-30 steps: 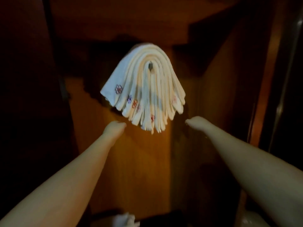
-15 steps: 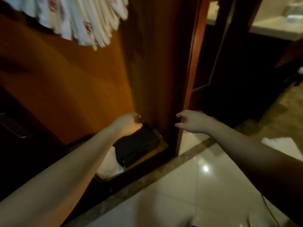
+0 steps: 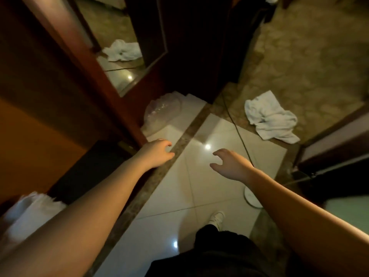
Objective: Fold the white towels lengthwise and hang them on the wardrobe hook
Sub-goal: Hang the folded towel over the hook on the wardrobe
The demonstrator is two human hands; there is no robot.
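1. White towel (image 3: 270, 117) lies crumpled on the patterned carpet (image 3: 311, 56), far right, well apart from both hands.
2. Left hand (image 3: 156, 153) hangs over the tiled floor (image 3: 171, 196) beside the wooden wardrobe door (image 3: 83, 62), fingers loosely curled, holding nothing.
3. Right hand (image 3: 231, 164) hovers over the tiles, fingers spread and bent, holding nothing.
4. A mirror (image 3: 119, 37) on the door reflects a crumpled towel.
5. A clear plastic bag (image 3: 161, 112) sits at the door's foot.
6. White cloth (image 3: 30, 210) shows near left; blurred.
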